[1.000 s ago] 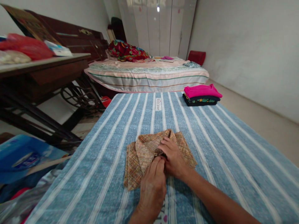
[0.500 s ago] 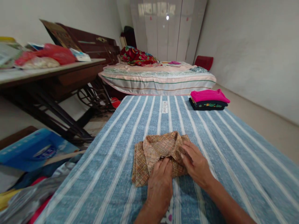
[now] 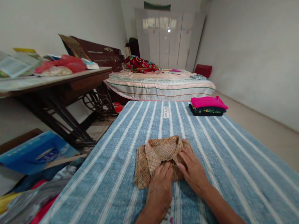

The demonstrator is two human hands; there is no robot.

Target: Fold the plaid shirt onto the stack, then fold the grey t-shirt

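A brown checked collared shirt (image 3: 146, 165), folded into a compact bundle with its collar at the far side, lies in front of me on the blue striped bed cover (image 3: 109, 161). My left hand (image 3: 161, 185) is at the near middle of the shirt, its bent fingers gripping the cloth just below the collar opening; its thumb is hidden. My right hand (image 3: 193, 171) rests on the shirt's right side, fingers stretched out and thumb apart, touching the fabric beside the collar.
A folded clothes stack (image 3: 207, 105), pink on top of dark, sits at the cover's far right. Beyond is another bed (image 3: 161, 88). Along the left stand a sewing machine table (image 3: 88, 76) with bags on it, a blue box (image 3: 39, 152) and loose clothes (image 3: 35, 199).
The view has tilted up slightly, so everything sits a little lower. My right hand has shifted slightly toward the collar and lies flatter on the shirt. My left hand stays near the collar opening.
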